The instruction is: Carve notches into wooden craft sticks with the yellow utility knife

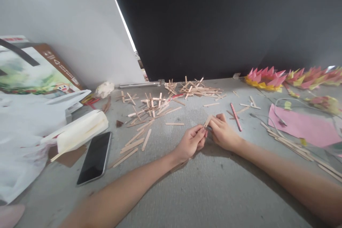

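My left hand and my right hand meet above the grey table, fingers pinched close together. Between them is a light wooden craft stick, its upper end sticking out past the fingertips. Both hands are closed on it; whether a second stick is in the grip is hidden by the fingers. Ahead and to the left lies a pile of craft sticks, some joined in crosses. A red patterned pen rests just right of my right hand.
A black phone lies at left near a white plastic bag and a box. Pink and yellow folded-paper pieces, pink paper, a white cable and more sticks are at right. A black panel stands behind.
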{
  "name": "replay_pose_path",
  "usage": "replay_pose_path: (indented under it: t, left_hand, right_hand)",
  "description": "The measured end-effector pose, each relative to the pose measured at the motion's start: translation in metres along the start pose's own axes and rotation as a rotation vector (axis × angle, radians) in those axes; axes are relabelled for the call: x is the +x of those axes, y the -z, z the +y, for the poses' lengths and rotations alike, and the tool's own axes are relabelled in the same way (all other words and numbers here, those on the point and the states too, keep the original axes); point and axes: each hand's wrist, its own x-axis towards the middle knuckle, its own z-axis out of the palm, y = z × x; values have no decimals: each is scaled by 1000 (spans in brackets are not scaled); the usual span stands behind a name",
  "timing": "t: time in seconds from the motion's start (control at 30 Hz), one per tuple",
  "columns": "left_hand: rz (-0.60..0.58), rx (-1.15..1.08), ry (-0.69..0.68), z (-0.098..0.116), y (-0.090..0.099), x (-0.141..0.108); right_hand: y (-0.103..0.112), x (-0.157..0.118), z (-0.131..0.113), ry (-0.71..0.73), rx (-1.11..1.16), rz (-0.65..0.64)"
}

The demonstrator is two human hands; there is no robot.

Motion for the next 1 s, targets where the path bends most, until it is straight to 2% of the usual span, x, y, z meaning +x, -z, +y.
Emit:
replay_pose_path:
  t: [0.17,0.43,1.0]
  left_hand:
    - [-19,-35,13,3,0,-3]
    - [-4,87,27,0,3,-2]
    - [-38,-8,27,1,-1,-2]
  right_hand:
    - [-1,-1,4,-10,10,-2]
    - [-3,-3,7,-3,-8,-33]
    - [0,-1,8,12,0,-32]
